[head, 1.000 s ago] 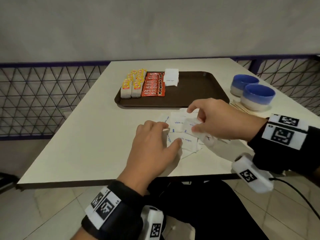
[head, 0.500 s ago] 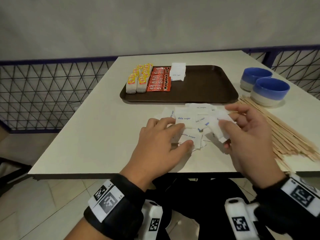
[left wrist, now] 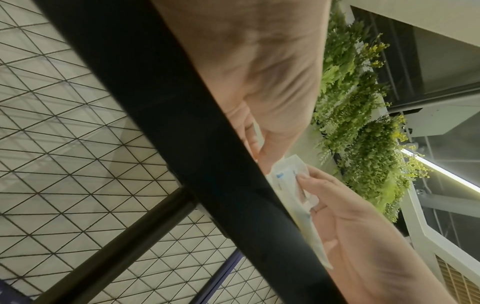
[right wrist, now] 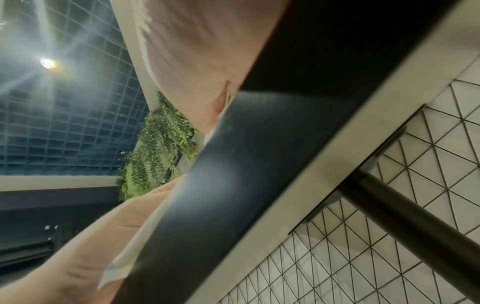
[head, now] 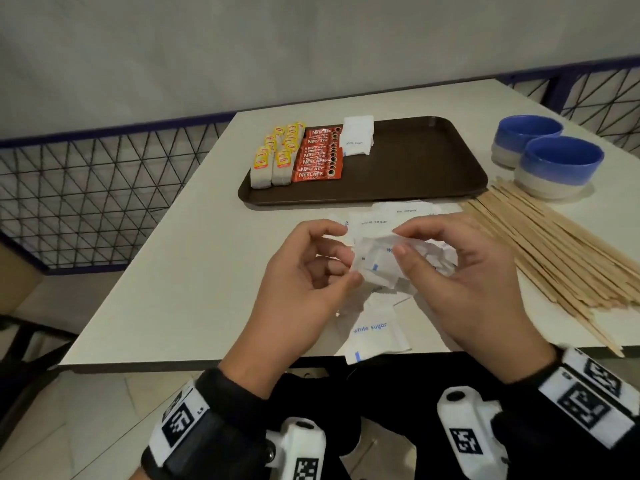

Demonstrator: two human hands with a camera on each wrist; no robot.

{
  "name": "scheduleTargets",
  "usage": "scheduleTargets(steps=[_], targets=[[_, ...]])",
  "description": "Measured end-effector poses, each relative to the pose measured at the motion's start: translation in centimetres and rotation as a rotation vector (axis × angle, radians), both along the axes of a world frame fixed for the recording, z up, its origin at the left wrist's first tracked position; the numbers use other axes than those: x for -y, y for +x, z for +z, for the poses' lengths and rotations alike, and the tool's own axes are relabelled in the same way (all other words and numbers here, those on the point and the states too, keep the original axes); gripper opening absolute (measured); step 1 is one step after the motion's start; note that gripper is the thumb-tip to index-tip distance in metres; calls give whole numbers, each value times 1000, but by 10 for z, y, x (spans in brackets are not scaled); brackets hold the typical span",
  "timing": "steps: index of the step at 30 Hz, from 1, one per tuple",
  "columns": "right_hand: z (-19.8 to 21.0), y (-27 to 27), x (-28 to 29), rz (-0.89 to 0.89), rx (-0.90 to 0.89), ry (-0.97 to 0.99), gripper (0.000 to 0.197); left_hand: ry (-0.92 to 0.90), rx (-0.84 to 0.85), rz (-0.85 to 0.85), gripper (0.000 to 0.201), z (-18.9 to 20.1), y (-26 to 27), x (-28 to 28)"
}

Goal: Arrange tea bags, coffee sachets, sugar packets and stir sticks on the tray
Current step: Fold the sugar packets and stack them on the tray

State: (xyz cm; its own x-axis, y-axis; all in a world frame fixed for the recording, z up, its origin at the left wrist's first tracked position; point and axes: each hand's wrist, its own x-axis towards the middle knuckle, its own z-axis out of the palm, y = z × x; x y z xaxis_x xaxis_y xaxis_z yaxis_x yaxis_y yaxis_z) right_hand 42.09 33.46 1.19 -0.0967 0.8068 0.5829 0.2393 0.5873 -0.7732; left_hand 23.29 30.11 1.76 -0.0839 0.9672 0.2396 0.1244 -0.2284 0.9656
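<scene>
Between our two hands, a bunch of sugar packets is now being held up off the worktop.

Our left hand and right hand are both pinching it where a moment ago they were sorting flat, so we are likely squaring a stack for the tray, lying beyond our grip with open room right of the packets there; stir sticks are crowding the right.

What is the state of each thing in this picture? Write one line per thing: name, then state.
Left hand: pinching the held sugar packets.
Right hand: gripping the held sugar packets.
Held sugar packets: bunched, lifted between both hands.
Loose sugar packets: scattered on the table.
Tray: partly filled, right part bare.
Tea bags: in rows on tray.
Coffee sachets: stacked overlapping on tray.
Stir sticks: off tray.
Bowls: upright.
</scene>
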Motion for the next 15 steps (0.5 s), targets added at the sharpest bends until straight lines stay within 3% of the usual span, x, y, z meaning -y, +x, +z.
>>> scheduleTargets(steps=[3, 6, 11, 15], targets=[[-2, 1, -3, -22, 34, 60, 28, -31, -5, -60, 63, 1, 1, 0], [-3, 0, -6, 27, 143, 106, 21, -47, -60, -97, 63, 1, 2, 1], [-7, -4, -8, 57, 216, 84, 23, -58, -41, -99, 58, 3, 2, 4], [-9, -5, -6, 30, 226, 72, 26, -47, 15, -82, 41, 4, 1, 4]])
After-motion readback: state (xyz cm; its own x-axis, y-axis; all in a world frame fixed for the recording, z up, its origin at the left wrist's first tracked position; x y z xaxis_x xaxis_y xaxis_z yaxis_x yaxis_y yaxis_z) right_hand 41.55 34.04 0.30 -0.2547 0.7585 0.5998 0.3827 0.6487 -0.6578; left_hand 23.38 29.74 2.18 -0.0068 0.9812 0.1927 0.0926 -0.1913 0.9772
